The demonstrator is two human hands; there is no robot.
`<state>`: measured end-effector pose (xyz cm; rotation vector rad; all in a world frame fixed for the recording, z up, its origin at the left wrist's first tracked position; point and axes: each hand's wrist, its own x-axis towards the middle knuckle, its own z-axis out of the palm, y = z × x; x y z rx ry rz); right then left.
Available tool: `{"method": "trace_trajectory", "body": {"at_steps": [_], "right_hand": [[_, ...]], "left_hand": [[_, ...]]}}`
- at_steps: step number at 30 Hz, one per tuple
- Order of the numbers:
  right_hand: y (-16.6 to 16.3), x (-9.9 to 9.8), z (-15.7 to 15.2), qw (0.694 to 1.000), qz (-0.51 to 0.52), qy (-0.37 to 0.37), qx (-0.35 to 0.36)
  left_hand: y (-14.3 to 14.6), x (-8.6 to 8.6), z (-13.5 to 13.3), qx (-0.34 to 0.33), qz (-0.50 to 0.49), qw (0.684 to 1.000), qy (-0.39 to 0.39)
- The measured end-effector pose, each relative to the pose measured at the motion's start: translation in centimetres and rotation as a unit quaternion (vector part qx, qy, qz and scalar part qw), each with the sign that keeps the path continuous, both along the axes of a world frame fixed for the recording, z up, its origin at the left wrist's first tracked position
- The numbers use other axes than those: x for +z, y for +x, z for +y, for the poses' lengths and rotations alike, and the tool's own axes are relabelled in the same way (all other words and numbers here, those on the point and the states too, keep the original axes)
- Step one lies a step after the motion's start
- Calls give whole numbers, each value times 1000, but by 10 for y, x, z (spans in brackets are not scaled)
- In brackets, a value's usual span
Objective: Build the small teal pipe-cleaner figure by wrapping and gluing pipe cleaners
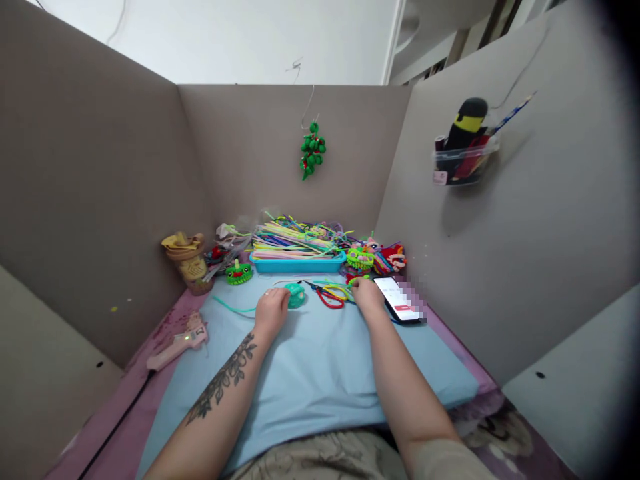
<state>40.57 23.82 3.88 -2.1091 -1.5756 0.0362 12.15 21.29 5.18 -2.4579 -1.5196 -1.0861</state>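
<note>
My left hand [271, 311] is closed at the edge of a teal coiled pipe-cleaner piece [296, 296]. A teal strand [234, 309] trails from that hand to the left over the cloth. My right hand [369, 297] has its fingers bent together beside a small green and red piece [358, 279] and some yellow and green pipe cleaners [338, 288]; what its fingertips hold is hidden. Between the hands lie scissors with red handles [331, 300], their dark blades pointing up and left. A phone [399, 299] with a lit screen rests just right of my right hand.
A blue tray [299, 266] heaped with colourful pipe cleaners stands behind. Green fuzzy figures [239, 272] sit nearby. At left are a brown cup [193, 265] and a pink glue gun [179, 347] with a cord. Grey panels enclose the table; a clear bin [465, 157] hangs right.
</note>
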Motion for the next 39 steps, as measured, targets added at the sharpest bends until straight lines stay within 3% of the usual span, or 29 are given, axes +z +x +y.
{"method": "trace_trajectory", "body": {"at_steps": [7, 11, 14, 16, 18, 21, 24, 30, 39], "right_hand": [[-10, -4, -1, 997, -57, 38, -30], [-12, 3, -3, 996, -17, 77, -42], [-13, 12, -8, 988, 24, 149, -43], [-19, 17, -14, 975, 69, 210, -12], [-29, 20, -19, 961, 121, 237, 71], [-47, 18, -23, 937, 155, 195, 247], [-61, 12, -23, 925, 141, 150, 318], [-62, 9, -20, 935, 128, 158, 292], [-59, 3, -16, 946, 121, 152, 259]], "left_hand": [[-5, -5, -1, -18, -31, 999, -5], [-7, -6, 2, -3, -85, 996, -4], [-9, -6, 5, 17, -135, 991, -4], [-10, -7, 6, 14, -162, 987, -1], [-12, -8, 7, 10, -189, 982, 5], [-12, -8, 7, 14, -224, 975, 5], [-12, -6, 5, 8, -233, 972, -11], [-7, -3, -2, -75, -200, 976, -36], [-9, -1, -3, -76, -193, 978, -15]]}}
